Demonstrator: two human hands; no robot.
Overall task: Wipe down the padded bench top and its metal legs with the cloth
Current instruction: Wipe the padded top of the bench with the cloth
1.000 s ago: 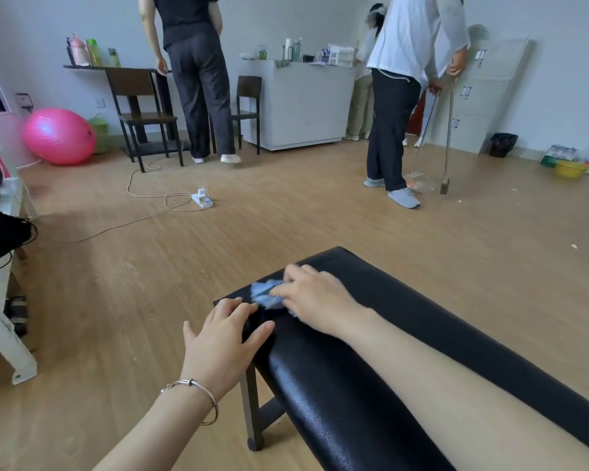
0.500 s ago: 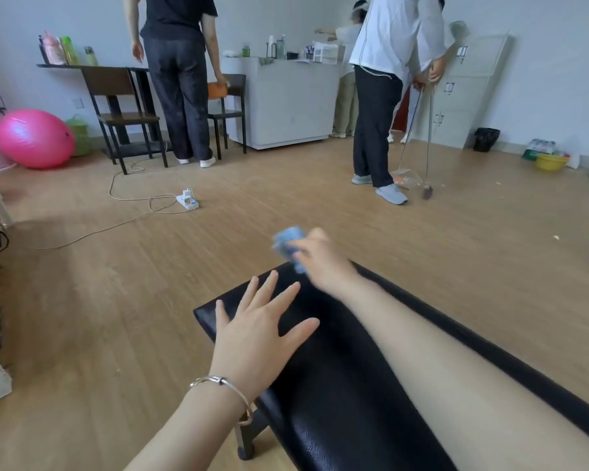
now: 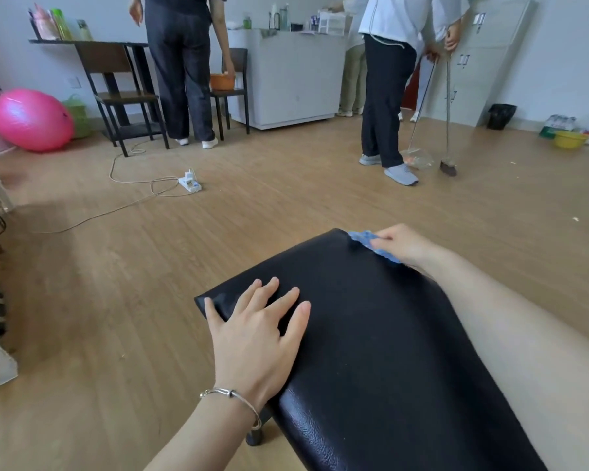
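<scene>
1. Black padded bench top (image 3: 371, 351) runs from the lower right up toward the centre, with its far end pointing into the room.
2. Blue cloth (image 3: 363, 240) sits bunched on the far right corner of the bench top, right at the edge.
3. Right hand (image 3: 405, 248) is on the cloth with its fingers curled over it, gripping it and pressing it against the padding. The right forearm lies along the bench's right edge.
4. Left hand (image 3: 255, 334) is palm down and flat on the bench top near the far left corner. Its fingers are straight and spread and it holds nothing. The thumb hangs over the left edge.
5. The two hands are well apart. The cloth is only under the right hand, across the end of the bench from the left.
6. Silver bracelet (image 3: 232, 397) on the left wrist.
7. One metal leg (image 3: 256, 436) shows below the left wrist, mostly hidden by the arm and pad. Neither the cloth nor a hand is on it.
8. Wood floor (image 3: 116, 300) around the bench, with a white power strip (image 3: 190, 183) and its cable lying on it.
9. In the background, a pink ball (image 3: 31, 119) at left and a white cabinet (image 3: 293, 79) against the wall.
10. A person in dark trousers (image 3: 184, 79) stands by a chair (image 3: 123, 93).
11. Another person in a white top (image 3: 388, 96) holds a broom (image 3: 449, 166) and a dustpan (image 3: 419, 158).
</scene>
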